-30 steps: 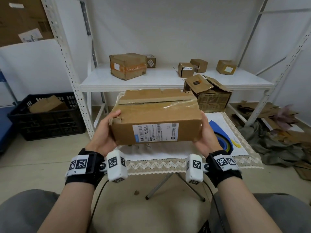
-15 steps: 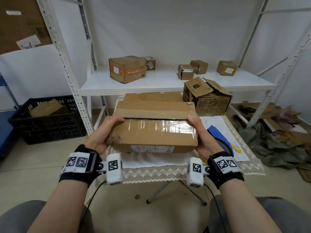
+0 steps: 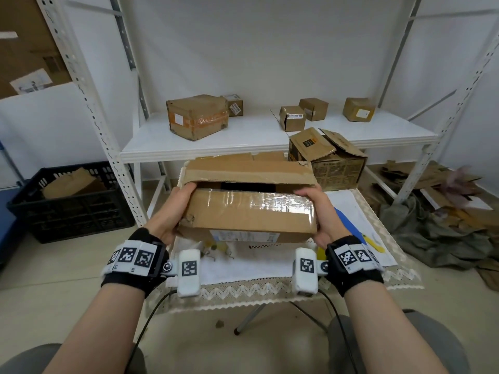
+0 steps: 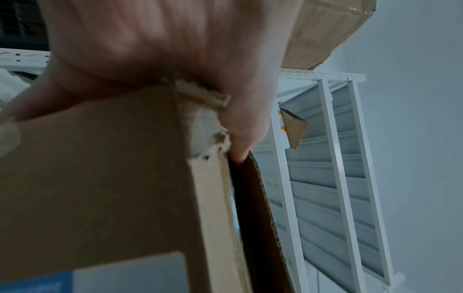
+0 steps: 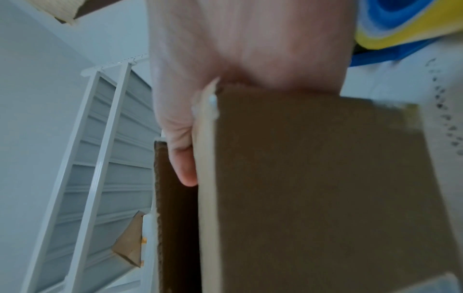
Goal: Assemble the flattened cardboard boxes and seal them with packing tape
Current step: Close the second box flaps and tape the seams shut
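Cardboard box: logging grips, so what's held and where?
The cardboard box, by its two ends: left hand and right hand, fingertips hooked over the top edge.

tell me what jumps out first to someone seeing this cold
A cardboard box held front and centre between the left hand and right hand, its taped flap parted from the far flap over a dark gap. Behind it, a white shelf carries several smaller boxes.
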### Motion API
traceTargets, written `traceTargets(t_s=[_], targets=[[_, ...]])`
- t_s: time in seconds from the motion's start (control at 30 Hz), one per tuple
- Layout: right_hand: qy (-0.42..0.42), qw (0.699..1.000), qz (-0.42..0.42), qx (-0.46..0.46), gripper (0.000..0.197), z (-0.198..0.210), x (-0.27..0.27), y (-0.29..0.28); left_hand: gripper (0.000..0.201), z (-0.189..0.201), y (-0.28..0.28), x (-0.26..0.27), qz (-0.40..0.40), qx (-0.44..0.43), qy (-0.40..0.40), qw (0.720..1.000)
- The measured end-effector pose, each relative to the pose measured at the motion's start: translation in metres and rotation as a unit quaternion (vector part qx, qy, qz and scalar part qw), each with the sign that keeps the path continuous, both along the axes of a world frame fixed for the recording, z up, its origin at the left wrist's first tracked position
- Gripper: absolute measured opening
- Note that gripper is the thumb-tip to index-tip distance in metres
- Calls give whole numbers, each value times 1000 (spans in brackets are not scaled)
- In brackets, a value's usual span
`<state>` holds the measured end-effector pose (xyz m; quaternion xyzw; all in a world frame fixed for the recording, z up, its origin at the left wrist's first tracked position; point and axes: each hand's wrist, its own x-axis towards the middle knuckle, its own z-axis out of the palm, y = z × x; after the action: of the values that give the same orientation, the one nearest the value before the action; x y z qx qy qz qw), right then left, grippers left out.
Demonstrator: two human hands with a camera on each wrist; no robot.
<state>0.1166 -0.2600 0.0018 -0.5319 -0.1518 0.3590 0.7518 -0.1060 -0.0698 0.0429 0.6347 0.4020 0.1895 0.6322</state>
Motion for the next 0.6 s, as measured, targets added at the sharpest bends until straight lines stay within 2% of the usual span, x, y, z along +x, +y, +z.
traceTargets(t_s=[0.1,0.17,0.23,0.3,0.4,0.6], targets=[[-21,999,-18,-23,68,1,4,0,32,-3,7,7,11,40,33,999],[-26,999,-28,-35,70,2,6,4,29,-12,16,12,48,132,46,989],[-19,998,-45,-43,78,0,7,8,14,-17,19,16,128,263,21,956],[-2,997,-53,-48,77,-3,6,10,12,-16,17,19,186,342,-3,921],[18,997,-55,-52,80,-5,6,11,10,-14,18,21,200,381,16,903],[3,996,-58,-65,79,-4,9,12,15,-21,21,20,172,396,10,902]])
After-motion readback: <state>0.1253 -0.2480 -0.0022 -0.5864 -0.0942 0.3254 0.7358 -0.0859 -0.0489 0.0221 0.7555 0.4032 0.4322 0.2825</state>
